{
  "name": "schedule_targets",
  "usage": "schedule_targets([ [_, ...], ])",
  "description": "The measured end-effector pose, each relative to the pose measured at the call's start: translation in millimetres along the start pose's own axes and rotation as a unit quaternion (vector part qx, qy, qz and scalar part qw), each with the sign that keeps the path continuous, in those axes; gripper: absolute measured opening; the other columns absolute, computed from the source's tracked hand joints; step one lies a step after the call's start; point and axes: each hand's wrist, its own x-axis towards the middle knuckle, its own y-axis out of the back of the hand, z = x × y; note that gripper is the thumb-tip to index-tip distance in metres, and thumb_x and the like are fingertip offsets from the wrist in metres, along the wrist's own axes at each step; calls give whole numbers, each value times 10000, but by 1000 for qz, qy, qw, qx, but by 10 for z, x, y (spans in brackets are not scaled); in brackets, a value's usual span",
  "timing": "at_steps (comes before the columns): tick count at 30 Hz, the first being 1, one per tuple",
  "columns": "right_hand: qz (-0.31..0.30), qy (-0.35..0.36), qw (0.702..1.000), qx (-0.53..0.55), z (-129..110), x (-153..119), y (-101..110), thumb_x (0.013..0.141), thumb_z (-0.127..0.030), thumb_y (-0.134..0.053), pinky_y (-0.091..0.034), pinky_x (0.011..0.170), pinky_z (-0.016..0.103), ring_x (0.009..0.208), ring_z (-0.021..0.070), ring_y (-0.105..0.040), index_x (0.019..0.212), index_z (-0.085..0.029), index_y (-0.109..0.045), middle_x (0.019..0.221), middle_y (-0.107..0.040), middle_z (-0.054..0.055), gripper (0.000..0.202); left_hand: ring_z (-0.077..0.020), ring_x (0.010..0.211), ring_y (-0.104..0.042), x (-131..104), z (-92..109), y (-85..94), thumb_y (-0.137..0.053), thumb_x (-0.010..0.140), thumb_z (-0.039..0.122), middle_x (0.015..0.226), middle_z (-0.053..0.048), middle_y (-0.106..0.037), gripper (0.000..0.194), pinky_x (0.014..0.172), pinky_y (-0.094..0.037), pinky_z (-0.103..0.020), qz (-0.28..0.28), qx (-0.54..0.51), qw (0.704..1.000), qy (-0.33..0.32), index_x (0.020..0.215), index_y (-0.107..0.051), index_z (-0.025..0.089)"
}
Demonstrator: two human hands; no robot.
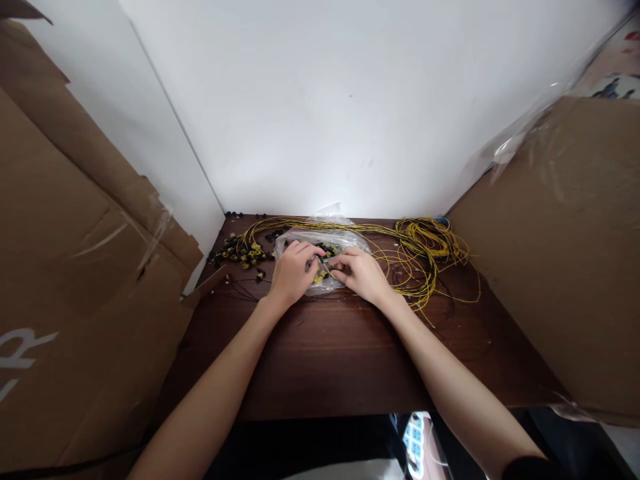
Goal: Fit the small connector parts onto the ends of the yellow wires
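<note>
On the dark wooden table (pixel 325 353) lies a clear plastic bag (pixel 320 239) with small yellow and black parts inside. My left hand (pixel 293 270) rests on the bag's left side, fingers bent over it. Fingertip to fingertip with it, my right hand (pixel 363 272) pinches at a small yellow-black part (pixel 323 272) at the bag's front edge. I cannot tell which hand actually holds that part. Yellow wires (pixel 425 250) run from behind the bag into a tangled bundle on the right.
A heap of small yellow and black connectors (pixel 240 252) lies left of the bag. Large cardboard sheets stand at the left (pixel 75 267) and right (pixel 565 247). A white wall (pixel 325 120) closes the back. A power strip (pixel 415 440) shows below the table's front edge.
</note>
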Motion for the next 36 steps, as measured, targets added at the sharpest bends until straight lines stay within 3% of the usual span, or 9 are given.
schedule_targets([
  [7, 4, 11, 1000, -12, -30, -10, -20, 799, -192, -595, -417, 694, 295, 773, 178, -542, 966, -268, -683, 839, -590, 32, 204, -180, 805, -538, -2, -3, -4, -460, 799, 99, 853, -42, -626, 212, 743, -432, -298, 7, 1, 1000, -3, 890, -630, 188],
  [17, 25, -2, 1000, 9, -49, -1, -23, 789, -111, -522, -425, 699, 279, 764, 173, -541, 942, -213, -625, 830, -595, 28, 211, -184, 822, -551, 4, 18, 18, -475, 804, 116, 842, -48, -613, 239, 753, -424, -290, 20, 3, 1000, 5, 996, -606, 173],
  [22, 39, -1, 999, 15, -49, -2, -32, 798, -110, -499, -431, 709, 287, 795, 182, -544, 942, -216, -630, 851, -592, 35, 221, -170, 775, -546, 6, 21, 17, -493, 802, 124, 821, -44, -612, 175, 716, -429, -280, 21, -1, 1000, 10, 918, -617, 164],
  [27, 47, 6, 999, 18, -44, -12, -33, 792, -105, -501, -445, 777, 317, 883, 201, -540, 952, -229, -644, 896, -577, 44, 247, -124, 653, -534, 17, 4, -2, -508, 774, 118, 770, -30, -609, 190, 612, -445, -235, 34, -64, 996, 60, 904, -639, 163],
  [36, 70, 19, 997, -8, -5, -5, -64, 788, -146, -542, -454, 817, 368, 941, 229, -509, 865, -206, -671, 961, -572, 63, 162, -124, 650, -583, 50, 11, -14, -550, 735, 153, 800, -46, -677, 163, 567, -476, -214, 53, -212, 966, 139, 857, -658, 151],
])
